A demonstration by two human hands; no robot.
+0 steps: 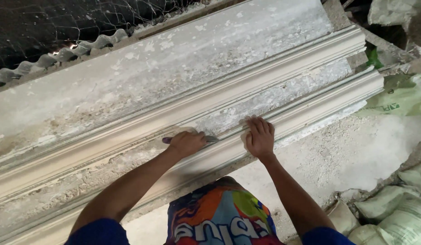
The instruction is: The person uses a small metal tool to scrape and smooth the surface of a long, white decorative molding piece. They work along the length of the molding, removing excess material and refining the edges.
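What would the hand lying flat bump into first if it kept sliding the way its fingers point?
Probably the raised rib of the long plaster moulding; the right hand points up across it.

sheet: grey corrugated roofing (60, 54), far left
netting: dark mesh (83, 18) behind it
sacks: pale green bags (392, 208), near right
floor: dusty concrete (346, 154), right

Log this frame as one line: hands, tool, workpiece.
left hand: grips scraper | right hand: flat on plaster cornice moulding | blade: in moulding groove | sacks: right
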